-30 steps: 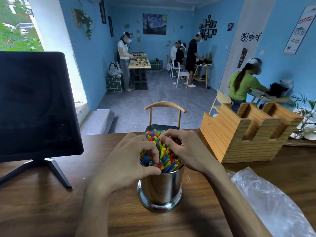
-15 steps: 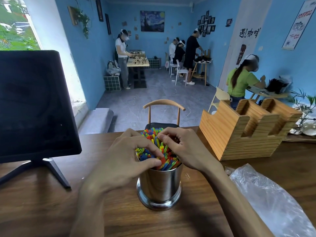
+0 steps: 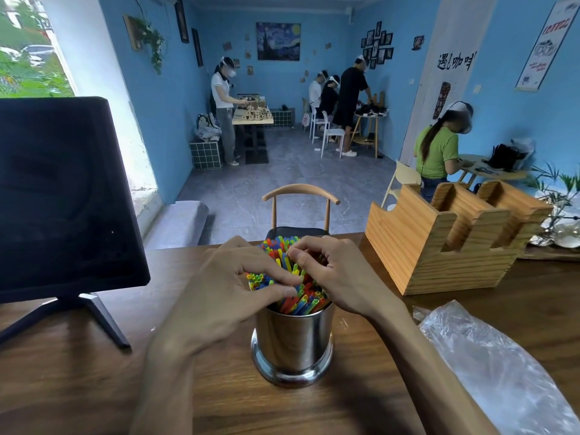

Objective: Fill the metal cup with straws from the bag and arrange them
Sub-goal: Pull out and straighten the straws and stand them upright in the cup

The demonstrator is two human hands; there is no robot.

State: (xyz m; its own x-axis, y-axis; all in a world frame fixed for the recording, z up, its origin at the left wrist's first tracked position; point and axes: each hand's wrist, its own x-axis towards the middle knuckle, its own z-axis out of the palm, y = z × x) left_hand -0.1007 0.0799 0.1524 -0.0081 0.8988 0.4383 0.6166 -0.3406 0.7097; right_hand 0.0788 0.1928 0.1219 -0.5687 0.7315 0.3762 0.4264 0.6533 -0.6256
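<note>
A shiny metal cup stands on the wooden table right in front of me, packed with colourful straws that stick up past its rim. My left hand lies over the left side of the bundle, with thumb and forefinger closed around some straw tops. From the right, my right hand reaches in with curled fingers, its thumb and fingertips pinching straws near the middle. A crumpled clear plastic bag lies flat on the table to the right of the cup.
A black monitor on a stand fills the left side. A wooden organiser box sits at the right rear, with a plant beyond it. A chair stands behind the table. Several people work farther back in the room.
Both hands stayed on the straws. The left thumb and forefinger shifted across the straw tops, and the right fingers kept working the middle of the bundle. The cup did not move.
</note>
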